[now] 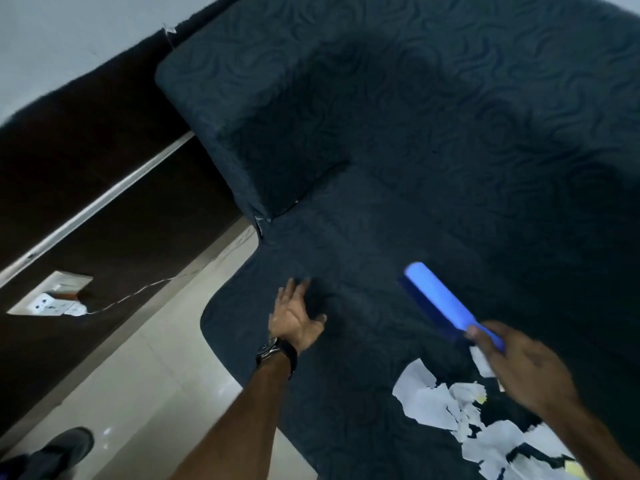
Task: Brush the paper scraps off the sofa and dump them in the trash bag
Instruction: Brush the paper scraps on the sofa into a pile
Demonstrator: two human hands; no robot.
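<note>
Right hand (516,365) has its fingers wrapped around the handle end of a bright blue plastic brush (446,303), dark bristles facing the seat; can't tell if they touch it. Left hand (294,315) is empty, fingers spread, palm resting flat on the dark blue patterned fabric sofa (398,133). The torn white paper scraps (460,410) sit piled on the seat cushion right under the brush hand.

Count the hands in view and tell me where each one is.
2. The left hand lies spread open on the sofa seat near its front edge. The right hand holds the blue brush over the paper scraps.
</note>
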